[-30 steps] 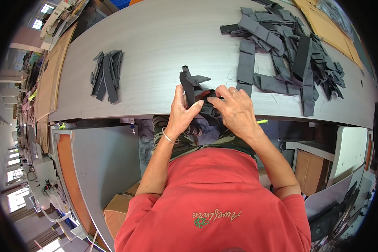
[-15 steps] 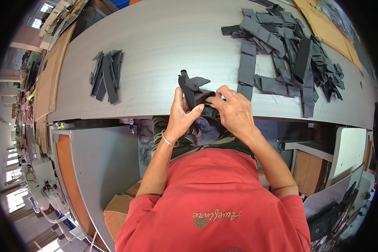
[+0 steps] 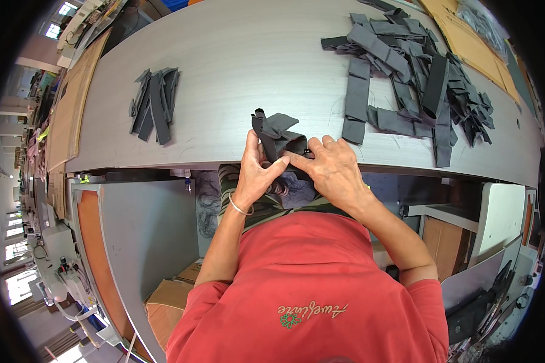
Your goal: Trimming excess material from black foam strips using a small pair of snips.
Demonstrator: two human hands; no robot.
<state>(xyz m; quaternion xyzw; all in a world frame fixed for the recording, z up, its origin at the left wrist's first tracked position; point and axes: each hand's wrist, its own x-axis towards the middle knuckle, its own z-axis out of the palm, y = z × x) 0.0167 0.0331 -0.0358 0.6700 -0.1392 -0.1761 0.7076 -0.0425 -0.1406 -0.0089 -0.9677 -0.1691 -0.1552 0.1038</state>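
A dark grey strip of folded fabric is held between my two hands at the table's front edge, its loose ends sticking up and away from me. My left hand grips its left side between thumb and fingers. My right hand is closed on its right side, with thumb and index finger pressed against the cloth; a small black bit shows by those fingertips. How the fabric is folded inside my grip is partly hidden.
A large heap of grey fabric strips lies at the right of the table. A small bundle of similar strips sits at the left. Cardboard sheets line the left edge. Under the table stands a grey cabinet.
The fabric has been turned and its folds now open out more toward the right. My right hand has shifted slightly down and left, its fingers straighter against the cloth.
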